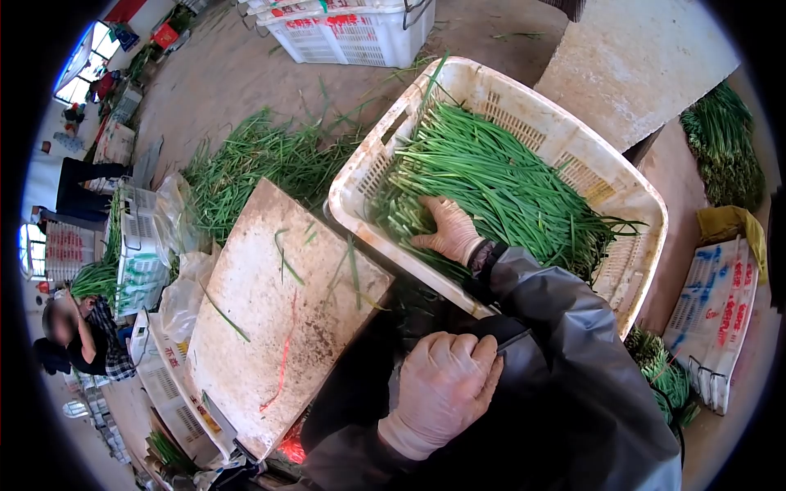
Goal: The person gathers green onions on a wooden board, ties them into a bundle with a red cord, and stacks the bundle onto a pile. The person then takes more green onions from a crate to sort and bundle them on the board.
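Observation:
My right hand [449, 229], in a pale thin glove, reaches into a white plastic basket [647, 204]. Its thumb and fingers are apart and rest on the pale stalk ends of long green stems [508, 172] that lie in the basket. My left hand [442, 391], gloved too, is curled closed in front of my body, by the edge of dark clothing. What it holds, if anything, is hidden.
A dirty board [286, 319] with loose stems and red string lies left of the basket. Beyond it, green stems [262, 164] are heaped on the floor. White crates [352, 37] stand at the top; a person [86, 335] sits far left.

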Tool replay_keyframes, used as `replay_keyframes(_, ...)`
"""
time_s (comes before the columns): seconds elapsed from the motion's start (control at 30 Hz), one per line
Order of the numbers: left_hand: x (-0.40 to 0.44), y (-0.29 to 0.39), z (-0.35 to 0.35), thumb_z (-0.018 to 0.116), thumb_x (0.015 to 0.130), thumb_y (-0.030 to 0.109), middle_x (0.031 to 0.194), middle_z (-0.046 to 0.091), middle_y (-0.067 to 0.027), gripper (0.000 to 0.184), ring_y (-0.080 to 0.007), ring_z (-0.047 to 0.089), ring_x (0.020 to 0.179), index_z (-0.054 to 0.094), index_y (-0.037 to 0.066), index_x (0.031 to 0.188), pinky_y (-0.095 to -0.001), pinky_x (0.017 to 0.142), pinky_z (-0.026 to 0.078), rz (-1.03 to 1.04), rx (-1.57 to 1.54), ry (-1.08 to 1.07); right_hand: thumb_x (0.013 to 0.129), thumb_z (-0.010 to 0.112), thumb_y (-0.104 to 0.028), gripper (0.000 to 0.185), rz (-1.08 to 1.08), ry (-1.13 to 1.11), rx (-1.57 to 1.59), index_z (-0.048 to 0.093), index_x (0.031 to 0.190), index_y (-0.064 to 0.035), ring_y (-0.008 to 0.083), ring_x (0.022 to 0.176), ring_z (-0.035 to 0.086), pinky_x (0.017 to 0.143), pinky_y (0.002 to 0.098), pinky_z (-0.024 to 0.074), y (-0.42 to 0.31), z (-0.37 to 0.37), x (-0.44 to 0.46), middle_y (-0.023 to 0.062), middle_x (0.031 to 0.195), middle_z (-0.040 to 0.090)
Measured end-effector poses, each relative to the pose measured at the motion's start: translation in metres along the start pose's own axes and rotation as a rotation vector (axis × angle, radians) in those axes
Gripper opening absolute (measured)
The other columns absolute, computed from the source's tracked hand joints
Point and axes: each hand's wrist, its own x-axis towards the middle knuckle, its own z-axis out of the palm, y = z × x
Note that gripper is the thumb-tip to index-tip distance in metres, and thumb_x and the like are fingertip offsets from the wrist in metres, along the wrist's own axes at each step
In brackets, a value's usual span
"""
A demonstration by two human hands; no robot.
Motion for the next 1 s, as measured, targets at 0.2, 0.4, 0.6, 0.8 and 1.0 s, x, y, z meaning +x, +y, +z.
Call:
replay_keyframes(0.2, 0.000, 0.000, 0.002, 0.081, 0.083, 0.018, 0.089, 0.061, -0.0039, 0.027, -0.0252, 0.064, 0.083, 0.070, 0.009, 0.106, -0.0385, 0.082, 0.054, -0.003, -0.001, -0.006, 0.076, 0.087, -0.046, 0.067, -0.055, -0.248, -0.008, 0.071, 0.130, -0.0097, 0.0400, 0.118, 0.060, 0.103, 0.0471, 0.0483, -0.008, -0.003, 0.007, 0.0181, 0.124, 0.064)
replay_keyframes(0.4, 0.001, 0.000, 0.001, 0.081, 0.082, 0.018, 0.089, 0.061, -0.0039, 0.028, -0.0250, 0.064, 0.083, 0.070, 0.008, 0.106, -0.0384, 0.081, 0.054, -0.001, -0.001, -0.003, 0.070, 0.090, -0.039, 0.080, -0.120, -0.377, -0.040, 0.061, 0.138, -0.0068, 0.0408, 0.123, 0.059, 0.107, 0.0465, 0.0487, -0.006, 0.001, 0.029, 0.0202, 0.136, 0.061)
replay_keyframes(0.6, 0.001, -0.001, 0.001, 0.081, 0.083, 0.018, 0.089, 0.061, -0.0041, 0.027, -0.0249, 0.064, 0.083, 0.070, 0.008, 0.106, -0.0381, 0.081, 0.054, -0.008, -0.014, 0.004, 0.066, 0.089, -0.037, 0.095, -0.060, -0.127, -0.173, 0.049, 0.145, -0.0044, 0.0392, 0.119, 0.062, 0.102, 0.0480, 0.0511, -0.023, 0.004, 0.022, 0.0232, 0.128, 0.065)
replay_keyframes(0.8, 0.002, 0.000, 0.001, 0.080, 0.084, 0.019, 0.087, 0.060, -0.0040, 0.026, -0.0250, 0.064, 0.083, 0.070, 0.008, 0.106, -0.0377, 0.081, 0.054, -0.005, -0.009, -0.008, 0.067, 0.087, -0.039, 0.078, -0.074, -0.380, -0.186, 0.064, 0.130, 0.0005, 0.0423, 0.114, 0.065, 0.099, 0.0486, 0.0534, -0.016, 0.005, 0.036, 0.0249, 0.120, 0.069)
replay_keyframes(1.0, 0.002, -0.001, 0.001, 0.079, 0.084, 0.018, 0.087, 0.060, -0.0041, 0.026, -0.0251, 0.064, 0.083, 0.070, 0.008, 0.106, -0.0376, 0.081, 0.054, -0.005, -0.003, -0.017, 0.066, 0.086, -0.033, 0.085, -0.151, -0.533, -0.265, 0.060, 0.144, -0.0094, 0.0427, 0.123, 0.061, 0.101, 0.0469, 0.0534, -0.013, 0.011, 0.047, 0.0241, 0.125, 0.069)
